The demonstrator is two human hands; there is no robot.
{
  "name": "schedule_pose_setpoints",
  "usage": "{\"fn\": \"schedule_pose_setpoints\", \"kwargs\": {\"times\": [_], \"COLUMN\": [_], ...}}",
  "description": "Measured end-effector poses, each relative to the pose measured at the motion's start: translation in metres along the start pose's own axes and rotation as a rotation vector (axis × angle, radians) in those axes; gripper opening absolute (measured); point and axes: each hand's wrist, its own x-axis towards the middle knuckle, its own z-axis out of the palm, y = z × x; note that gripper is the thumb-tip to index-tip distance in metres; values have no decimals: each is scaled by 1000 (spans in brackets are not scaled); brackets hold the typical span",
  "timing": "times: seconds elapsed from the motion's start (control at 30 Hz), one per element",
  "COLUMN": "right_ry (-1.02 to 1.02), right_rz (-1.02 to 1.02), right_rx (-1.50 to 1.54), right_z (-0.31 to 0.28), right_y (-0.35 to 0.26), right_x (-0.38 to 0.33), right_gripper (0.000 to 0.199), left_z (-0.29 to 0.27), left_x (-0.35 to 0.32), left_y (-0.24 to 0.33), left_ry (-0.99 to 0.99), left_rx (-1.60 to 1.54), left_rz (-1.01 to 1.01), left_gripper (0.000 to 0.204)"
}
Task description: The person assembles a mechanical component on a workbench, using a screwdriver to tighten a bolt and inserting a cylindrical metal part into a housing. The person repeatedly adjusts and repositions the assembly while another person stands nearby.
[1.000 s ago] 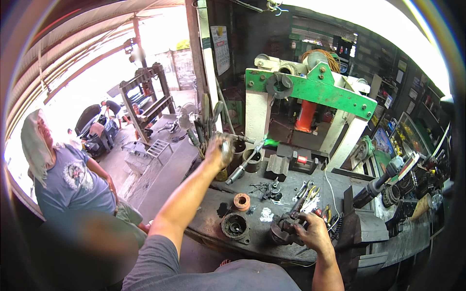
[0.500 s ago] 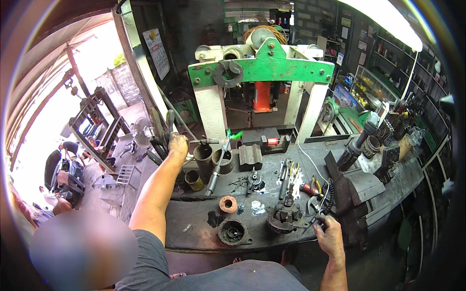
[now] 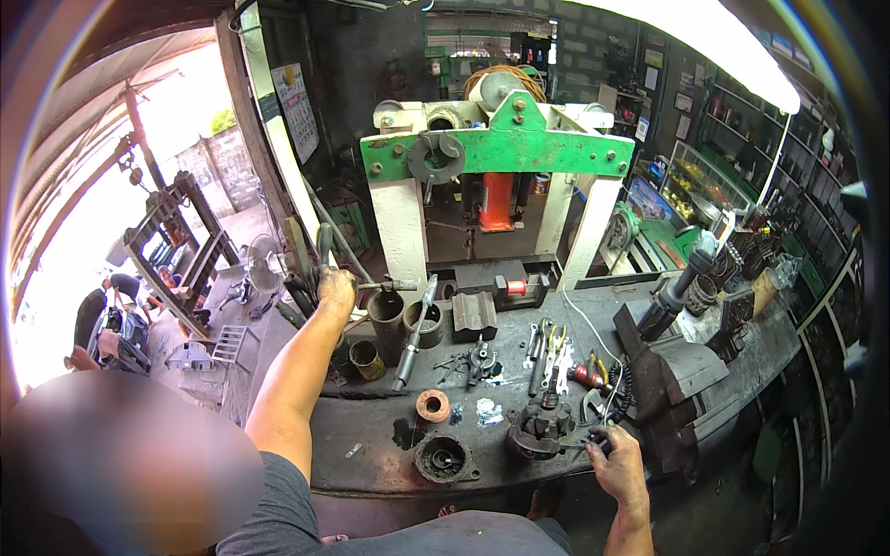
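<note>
My left hand (image 3: 336,289) is stretched to the back left, closed beside a dark upright curved handle (image 3: 324,243); what its fingers grip is hidden. My right hand (image 3: 619,466), at the front right of the bench, pinches a thin dark rod (image 3: 577,447) that points at a dark motor part (image 3: 542,428) with an upright shaft. A white cord (image 3: 593,332) runs down close to this hand. Left of the motor part are a round open housing (image 3: 443,461) and a copper-coloured ring (image 3: 433,405). A metal torch (image 3: 408,357) leans on a metal cup (image 3: 428,326); no flame shows.
Wrenches and pliers (image 3: 549,347) lie mid-bench beside a red-and-black tool (image 3: 586,374). A grooved metal block (image 3: 474,316) stands farther back. Behind the bench rises a white press frame with a green crossbeam (image 3: 510,162). Heavy metal pieces (image 3: 681,366) occupy the right. Another person bends over at far left.
The green flame at the torch tip has gone. My right hand has shifted slightly left and down, with the rod now visible by the motor part. My left hand stays by the handle.
</note>
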Motion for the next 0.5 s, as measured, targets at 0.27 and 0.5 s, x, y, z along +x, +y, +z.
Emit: {"fn": "schedule_pose_setpoints", "kwargs": {"times": [0.27, 0.5], "right_ry": [-56, -41], "right_rz": [38, -52], "right_rx": [-22, 9], "right_z": [-3, 0], "right_y": [6, -13], "right_x": [-3, 7], "right_gripper": [33, 35], "left_z": [-30, -33], "left_x": [-43, -50], "left_y": [-22, -25], "left_ry": [222, 301], "left_rx": [-362, -348], "left_rz": [-19, 3], "left_gripper": [26, 24]}}
